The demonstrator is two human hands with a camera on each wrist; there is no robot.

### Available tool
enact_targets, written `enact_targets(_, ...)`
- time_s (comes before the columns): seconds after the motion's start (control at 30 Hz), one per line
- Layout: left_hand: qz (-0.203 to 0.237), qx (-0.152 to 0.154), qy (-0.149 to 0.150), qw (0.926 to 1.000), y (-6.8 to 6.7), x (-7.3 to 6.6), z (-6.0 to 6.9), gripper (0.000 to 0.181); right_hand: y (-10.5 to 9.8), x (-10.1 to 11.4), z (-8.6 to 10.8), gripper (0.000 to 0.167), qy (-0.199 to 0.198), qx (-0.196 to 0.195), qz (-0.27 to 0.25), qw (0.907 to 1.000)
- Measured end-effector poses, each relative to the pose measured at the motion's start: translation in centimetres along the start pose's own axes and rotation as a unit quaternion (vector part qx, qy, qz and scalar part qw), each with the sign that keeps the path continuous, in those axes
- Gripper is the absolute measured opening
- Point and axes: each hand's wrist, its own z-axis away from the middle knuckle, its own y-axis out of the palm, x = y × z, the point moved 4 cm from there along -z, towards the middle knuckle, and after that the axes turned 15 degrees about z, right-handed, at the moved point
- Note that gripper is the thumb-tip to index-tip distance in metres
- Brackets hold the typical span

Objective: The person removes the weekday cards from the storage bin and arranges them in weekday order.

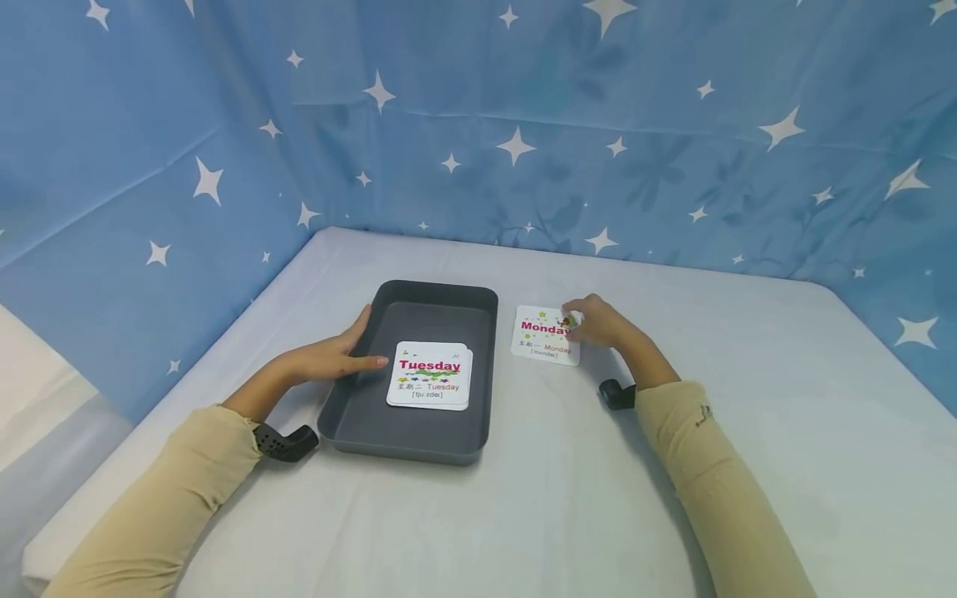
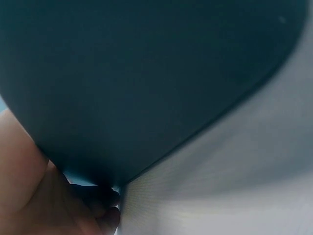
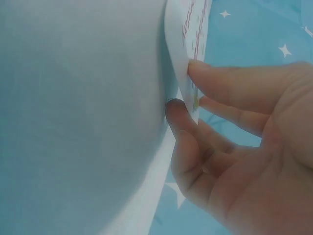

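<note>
A dark grey rectangular tray (image 1: 441,433) stands on the table, and my left hand (image 1: 325,359) holds its left wall. The thumb reaches over the rim while the fingers lie along the outside. Inside the tray, a white "Tuesday" card (image 1: 426,386) lies face up, with another card's edge showing beneath it. Right of the tray is a "Monday" card (image 1: 540,340). My right hand (image 1: 601,322) pinches its right edge; in the right wrist view the thumb presses the printed face and a finger is behind the card (image 3: 178,54), which is tilted off the cloth.
A white cloth (image 1: 598,515) covers the table. Blue curtains (image 1: 486,199) with white stars hang behind and to the left. Black devices are worn at the left wrist (image 1: 287,444) and right wrist (image 1: 617,394).
</note>
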Motion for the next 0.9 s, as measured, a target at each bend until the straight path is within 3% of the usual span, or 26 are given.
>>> enact_targets(0.33, 0.000, -0.001, -0.001, 1.0000, 0.15, 0.21, 0.05, 0.102, 0.33, 0.27, 0.20, 0.058, -0.010, 0.004, 0.014, 0.9998)
enact_targets(0.6, -0.039, -0.012, 0.022, 0.9989, 0.03, -0.19, -0.37, 0.100, 0.04, 0.58, 0.28, 0.058, -0.025, -0.018, 0.026, 0.9992)
enact_targets(0.9, -0.044, -0.013, 0.030, 0.9985, 0.25, -0.19, -0.28, 0.100, 0.52, 0.84, 0.09, 0.056, -0.023, -0.001, 0.046, 0.9987)
